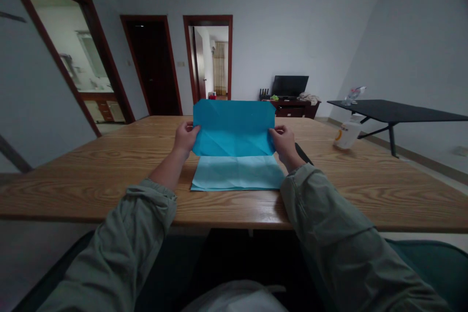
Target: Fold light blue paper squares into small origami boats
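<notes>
A creased blue sheet of paper [234,126] with clipped corners is held up above the table. My left hand [185,137] pinches its left edge, thumb on the near face. On the opposite edge my right hand [283,142] grips it the same way. Below and just behind its lower edge, several lighter blue sheets of paper [237,174] lie stacked flat on the wooden table [139,185]. A dark, narrow object [303,154] lies partly hidden beside my right wrist; its kind I cannot make out.
A white container [347,134] with an orange mark stands at the right of the table. Beyond it is a black table [398,108] with a clear plastic item [354,95] on top. A television [290,86] stands on a cabinet by the far wall.
</notes>
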A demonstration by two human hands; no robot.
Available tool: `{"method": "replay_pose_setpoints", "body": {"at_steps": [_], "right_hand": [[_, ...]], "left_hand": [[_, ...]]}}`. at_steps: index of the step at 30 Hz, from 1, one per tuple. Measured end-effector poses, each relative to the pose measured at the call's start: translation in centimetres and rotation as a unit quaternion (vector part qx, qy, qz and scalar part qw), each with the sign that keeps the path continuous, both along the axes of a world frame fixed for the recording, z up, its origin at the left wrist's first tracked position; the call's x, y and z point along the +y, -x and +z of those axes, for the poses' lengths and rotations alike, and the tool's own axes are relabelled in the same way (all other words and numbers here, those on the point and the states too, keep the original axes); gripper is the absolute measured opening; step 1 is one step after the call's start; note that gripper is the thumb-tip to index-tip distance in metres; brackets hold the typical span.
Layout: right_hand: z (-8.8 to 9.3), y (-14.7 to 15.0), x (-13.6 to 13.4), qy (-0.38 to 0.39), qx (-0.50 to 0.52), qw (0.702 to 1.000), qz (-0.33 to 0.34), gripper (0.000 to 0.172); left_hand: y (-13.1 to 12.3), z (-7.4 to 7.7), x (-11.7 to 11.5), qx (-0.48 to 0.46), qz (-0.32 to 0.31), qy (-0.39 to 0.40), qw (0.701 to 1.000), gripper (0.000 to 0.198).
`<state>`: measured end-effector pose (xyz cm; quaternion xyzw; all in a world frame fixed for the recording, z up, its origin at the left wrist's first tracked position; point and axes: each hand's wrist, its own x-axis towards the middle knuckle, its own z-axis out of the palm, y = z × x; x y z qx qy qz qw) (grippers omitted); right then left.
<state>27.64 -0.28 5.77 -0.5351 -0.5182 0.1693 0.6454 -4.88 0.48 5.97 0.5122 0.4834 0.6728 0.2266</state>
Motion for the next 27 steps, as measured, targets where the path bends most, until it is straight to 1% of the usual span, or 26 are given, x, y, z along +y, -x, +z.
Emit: {"method": "replay_pose_setpoints", "body": {"at_steps": [3,6,8,10,13,15,17,19,23,25,27], "right_hand": [[-0.4,-0.9,0.0,0.017,0.000,1.000,0.008,0.028],[-1.1,-1.9,-0.4,0.071,-0.020,0.997,0.032,0.030],[-1.7,-2.7,-0.7,0.127,-0.053,0.989,0.052,0.036],[-2.2,-3.5,-1.0,0.175,-0.101,0.977,0.067,0.042],[-2.9,-4.4,-1.2,0.213,-0.175,0.956,0.104,0.042],[-3.3,-4.6,-1.1,0.225,-0.212,0.942,0.127,0.044],[-3.6,-4.7,-1.1,0.223,-0.257,0.933,0.122,0.048],[-3.8,-4.5,-1.2,0.209,-0.311,0.921,0.104,0.050],[-3.7,-4.0,-1.7,0.191,-0.395,0.895,0.076,0.038],[-3.5,-3.9,-1.9,0.185,-0.413,0.889,0.072,0.033],[-3.3,-3.9,-2.0,0.179,-0.416,0.889,0.070,0.031]], "left_hand": [[-0.2,0.0,-0.4,0.002,-0.037,0.031,0.999,0.025],[0.0,-0.4,-0.8,0.020,-0.101,0.128,0.986,0.029],[0.5,-0.8,-1.1,0.042,-0.151,0.198,0.968,0.034],[1.1,-1.4,-1.4,0.059,-0.204,0.245,0.946,0.037],[2.1,-2.2,-1.8,0.071,-0.276,0.290,0.913,0.036],[2.5,-2.5,-2.1,0.079,-0.308,0.315,0.894,0.035],[2.6,-2.6,-2.4,0.087,-0.315,0.332,0.885,0.036],[2.5,-2.5,-2.5,0.097,-0.298,0.342,0.886,0.038],[2.5,-2.4,-2.4,0.110,-0.262,0.338,0.897,0.038],[2.7,-2.6,-2.1,0.096,-0.258,0.330,0.903,0.038],[3.0,-2.8,-1.7,0.090,-0.265,0.334,0.900,0.042]]}}
